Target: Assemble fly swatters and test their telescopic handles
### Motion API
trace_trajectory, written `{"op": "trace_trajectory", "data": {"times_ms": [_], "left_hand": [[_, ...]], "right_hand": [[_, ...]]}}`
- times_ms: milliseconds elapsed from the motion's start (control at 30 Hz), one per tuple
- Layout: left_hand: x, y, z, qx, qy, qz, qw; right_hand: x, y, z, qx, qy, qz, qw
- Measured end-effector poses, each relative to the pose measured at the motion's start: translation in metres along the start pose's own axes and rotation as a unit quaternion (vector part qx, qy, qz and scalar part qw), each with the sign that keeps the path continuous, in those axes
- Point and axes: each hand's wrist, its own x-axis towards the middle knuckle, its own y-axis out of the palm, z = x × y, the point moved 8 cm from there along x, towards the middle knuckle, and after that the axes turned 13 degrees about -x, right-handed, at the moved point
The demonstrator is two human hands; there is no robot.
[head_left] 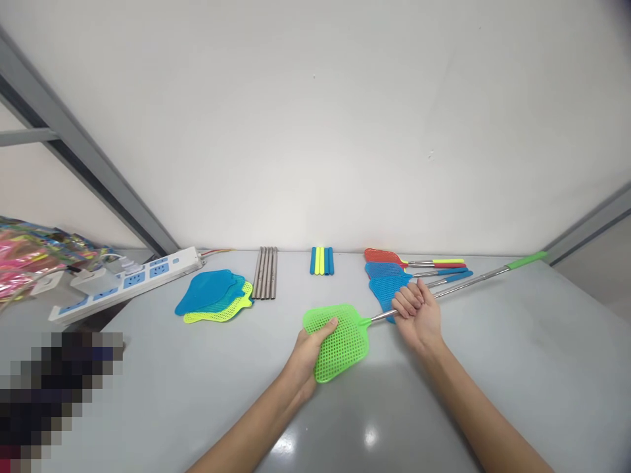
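Observation:
A light green fly swatter [345, 341] with a perforated head is held level above the grey table. My left hand [310, 355] grips the edge of its head, thumb on top. Around the metal rod, to the right of the head, my right hand [419, 315] is closed. The rod is drawn out long and ends in a green handle [527, 261] at the far right. Just beyond my right hand lie several assembled fly swatters [384, 270] with red and blue heads, partly hidden by that hand.
Loose blue and yellow swatter heads [204, 293] lie stacked at the left. Several metal rods [266, 272] and short blue and yellow handle sleeves [322, 261] sit near the wall. A white power strip [167, 266] with plugs and colourful plastic packaging [29, 256] occupy the far left.

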Motion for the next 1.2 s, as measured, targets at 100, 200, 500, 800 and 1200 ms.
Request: {"op": "trace_trajectory", "data": {"times_ms": [100,200,500,800,1200], "left_hand": [[0.000,0.004,-0.007,-0.002,0.011,0.017,1.000],[-0.003,0.011,-0.016,-0.001,0.022,0.046,0.999],[-0.005,0.017,-0.041,0.006,0.068,0.088,0.994],[0.001,0.000,-0.057,-0.002,0.144,0.033,0.989],[-0.003,-0.022,-0.085,0.104,0.321,-0.099,0.936]], "right_hand": [[0.002,0.003,0.003,-0.008,0.012,0.013,1.000],[0.004,0.003,0.003,-0.001,0.031,0.023,0.999],[0.006,0.000,-0.005,-0.003,0.062,0.024,0.998],[0.012,-0.006,0.005,-0.046,0.045,0.002,0.998],[0.020,-0.062,0.041,0.007,-0.024,-0.173,0.985]]}}
